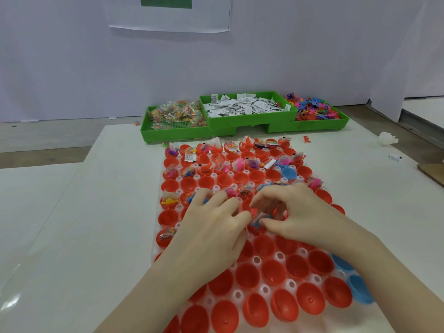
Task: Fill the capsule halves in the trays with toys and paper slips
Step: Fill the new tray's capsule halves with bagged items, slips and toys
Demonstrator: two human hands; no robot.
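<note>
Mid-tray, our right hand (290,212) pinches a small blue toy with a paper slip (260,218), directly over a red capsule half (255,230), so the drop is straight down. Our left hand (216,222) rests just beside it, fingers loosely curled, holding nothing we can make out. Empty halves (274,272) lie nearer us.

white table (120,188), crumpled tissue (388,138), wall poster (168,15)

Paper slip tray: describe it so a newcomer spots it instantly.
Look at the row of three green plastic trays by the white wall. The middle green tray sits raised on its neighbours. It alone holds white printed paper slips; the flanking trays hold colourful bagged beads and loose toy figures.
</note>
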